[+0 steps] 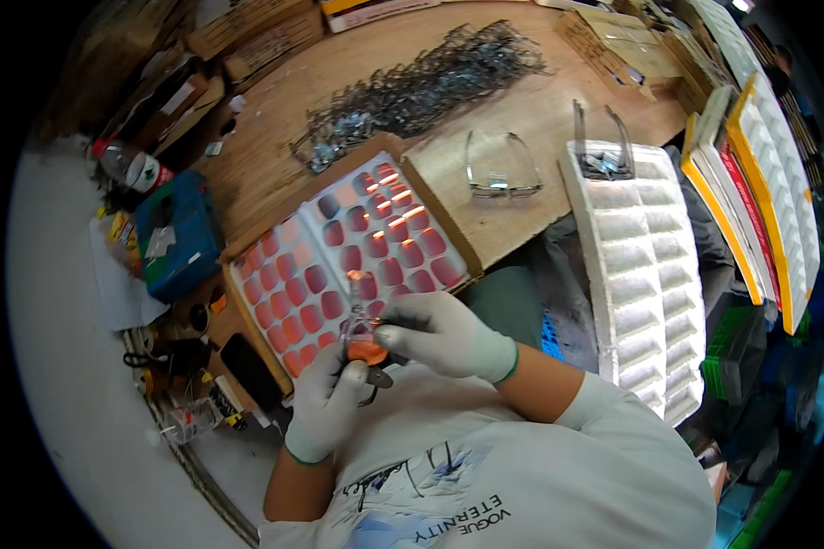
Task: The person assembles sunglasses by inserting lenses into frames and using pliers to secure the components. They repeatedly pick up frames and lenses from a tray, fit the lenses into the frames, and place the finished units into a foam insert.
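Both left hand (326, 395) and right hand (444, 333) pinch eyeglasses (361, 328) between fingers at the box's (443, 214) near edge.

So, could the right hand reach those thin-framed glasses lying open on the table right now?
Probably yes: the thin-framed glasses lie just past the lens box, with only its low cardboard edge and tabletop between. The right hand seems to be holding an eyeglass frame, though, so might need to let go first.

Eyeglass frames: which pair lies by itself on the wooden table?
The single pair between the tangled pile and the white tray. Others are piled, set on that tray, or held between the left hand and right hand.
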`<state>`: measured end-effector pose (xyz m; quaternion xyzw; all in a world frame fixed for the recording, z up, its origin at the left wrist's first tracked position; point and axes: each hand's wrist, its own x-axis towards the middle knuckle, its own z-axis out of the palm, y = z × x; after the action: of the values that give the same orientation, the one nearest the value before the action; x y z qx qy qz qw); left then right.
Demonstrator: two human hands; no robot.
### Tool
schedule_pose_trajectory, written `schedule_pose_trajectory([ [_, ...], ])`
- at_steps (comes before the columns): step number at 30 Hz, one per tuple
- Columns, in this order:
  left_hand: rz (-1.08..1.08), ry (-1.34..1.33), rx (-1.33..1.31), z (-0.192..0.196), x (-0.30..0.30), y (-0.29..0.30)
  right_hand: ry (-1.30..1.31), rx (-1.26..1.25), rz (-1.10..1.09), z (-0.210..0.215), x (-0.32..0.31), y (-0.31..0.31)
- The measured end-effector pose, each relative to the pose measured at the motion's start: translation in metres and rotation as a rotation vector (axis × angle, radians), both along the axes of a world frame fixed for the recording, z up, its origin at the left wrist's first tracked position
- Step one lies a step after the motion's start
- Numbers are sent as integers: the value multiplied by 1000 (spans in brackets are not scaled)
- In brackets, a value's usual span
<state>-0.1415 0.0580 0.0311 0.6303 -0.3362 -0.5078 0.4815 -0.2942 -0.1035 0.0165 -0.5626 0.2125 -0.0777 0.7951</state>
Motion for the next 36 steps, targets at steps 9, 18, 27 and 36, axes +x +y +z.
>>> schedule_pose_trajectory([
  [9,84,-336,-87,5,-8,0,-3,-282,22,-1,-1,2],
  [18,-11,-444,-166,12,-2,-2,-116,-472,-37,7,-9,5],
  [27,-117,-499,-223,20,2,3,-293,-621,33,15,-15,-1],
  [36,-284,-439,-356,27,4,17,-100,-1197,-236,19,-17,-32],
])
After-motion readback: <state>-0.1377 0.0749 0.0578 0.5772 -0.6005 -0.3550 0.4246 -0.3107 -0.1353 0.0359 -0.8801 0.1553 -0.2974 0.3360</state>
